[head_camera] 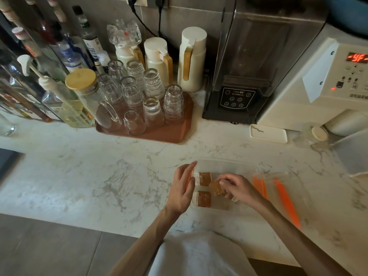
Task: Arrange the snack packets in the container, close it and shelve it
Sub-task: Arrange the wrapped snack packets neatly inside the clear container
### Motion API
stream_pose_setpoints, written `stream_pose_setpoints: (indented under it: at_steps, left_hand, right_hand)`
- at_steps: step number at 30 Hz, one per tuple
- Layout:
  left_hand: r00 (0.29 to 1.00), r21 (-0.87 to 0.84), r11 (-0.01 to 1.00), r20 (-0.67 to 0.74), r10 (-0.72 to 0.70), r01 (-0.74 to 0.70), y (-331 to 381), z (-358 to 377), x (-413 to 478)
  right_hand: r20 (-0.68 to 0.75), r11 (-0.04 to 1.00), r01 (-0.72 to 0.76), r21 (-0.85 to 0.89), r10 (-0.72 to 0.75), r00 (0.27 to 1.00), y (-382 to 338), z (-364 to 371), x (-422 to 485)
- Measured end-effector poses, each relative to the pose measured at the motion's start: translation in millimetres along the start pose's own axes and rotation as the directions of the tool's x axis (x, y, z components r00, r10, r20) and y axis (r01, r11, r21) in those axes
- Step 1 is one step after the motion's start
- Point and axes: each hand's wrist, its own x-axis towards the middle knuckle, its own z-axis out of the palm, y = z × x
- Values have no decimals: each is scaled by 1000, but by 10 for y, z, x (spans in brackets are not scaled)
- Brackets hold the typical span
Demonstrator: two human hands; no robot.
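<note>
A clear plastic container (225, 165) stands on the marble counter in front of me. Two brown snack packets lie flat inside it at the left, one behind (204, 178) the other (203, 199). My right hand (238, 187) pinches a third brown packet (217, 188), tilted, over the middle of the container. My left hand (184, 189) rests against the container's left wall with its fingers spread. The container's clear lid (282, 188) with orange clips lies on the counter just to the right.
A brown tray (173, 134) of upturned glasses stands behind on the left, with bottles and white jugs beyond it. A black blender (237, 96), a cream machine (322, 80), a small white dish (268, 133) and a frosted tub (352, 152) stand at the right.
</note>
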Motion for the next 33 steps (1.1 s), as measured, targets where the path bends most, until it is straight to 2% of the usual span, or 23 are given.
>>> stream_pose_setpoints:
  at_steps: [3, 6, 15, 22, 28, 33]
  left_hand:
    - [1000, -1, 1000, -3, 2, -2, 0, 3, 0]
    - [1000, -8, 1000, -7, 4, -4, -1, 5, 2]
    - [1000, 18, 1000, -4, 11, -11, 8, -4, 6]
    - [1000, 15, 1000, 3, 11, -11, -2, -13, 9]
    - [1000, 13, 1000, 14, 11, -11, -14, -14, 17]
    - [1000, 18, 1000, 8, 18, -18, -24, -10, 16]
  right_hand:
    - [81, 999, -14, -48, 18, 997, -11, -5, 29]
    - [88, 997, -38, -69, 44, 995, -14, 46, 69]
    - [169, 975, 18, -221, 20, 985, -131, 250, 167]
    - [161, 936, -61, -346, 123, 979, -173, 362, 183]
    - [286, 892, 14, -452, 130, 949, -175, 494, 207]
    - [172, 941, -41, -336, 104, 979, -139, 536, 184]
